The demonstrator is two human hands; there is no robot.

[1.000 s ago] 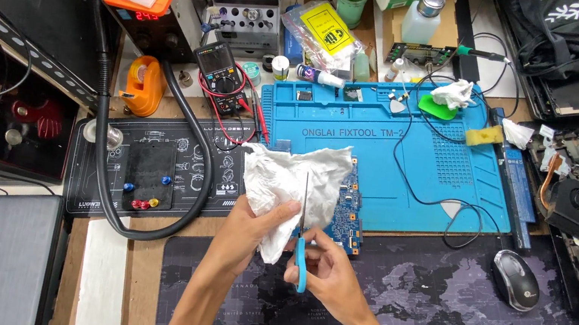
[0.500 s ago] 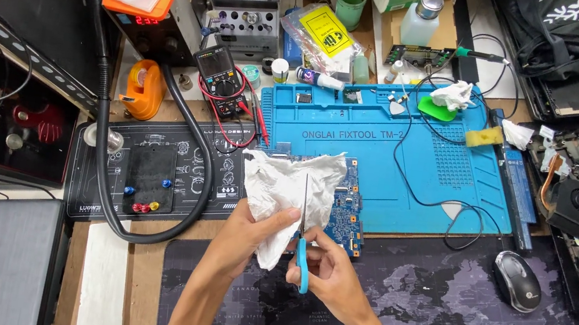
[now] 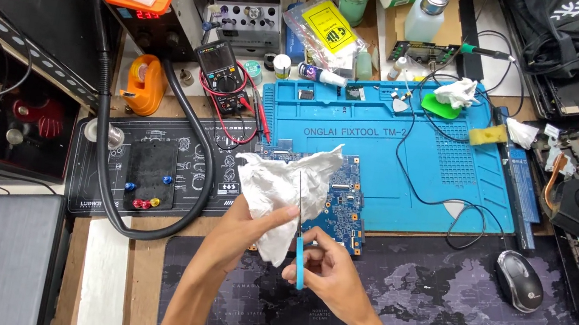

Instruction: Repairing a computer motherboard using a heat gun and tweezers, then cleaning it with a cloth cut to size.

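We grip a crumpled white tissue (image 3: 283,192) in our left hand (image 3: 242,233), fingers closed on its lower edge, and it hangs over the near left corner of the blue circuit board (image 3: 335,206) that lies on the blue repair mat (image 3: 411,165). Our right hand (image 3: 328,274) pinches a thin tool with a blue handle (image 3: 299,244), its metal tip pointing up against the tissue. A multimeter (image 3: 220,72) sits just left of the mat, and a computer mouse (image 3: 519,281) rests well apart to the right.
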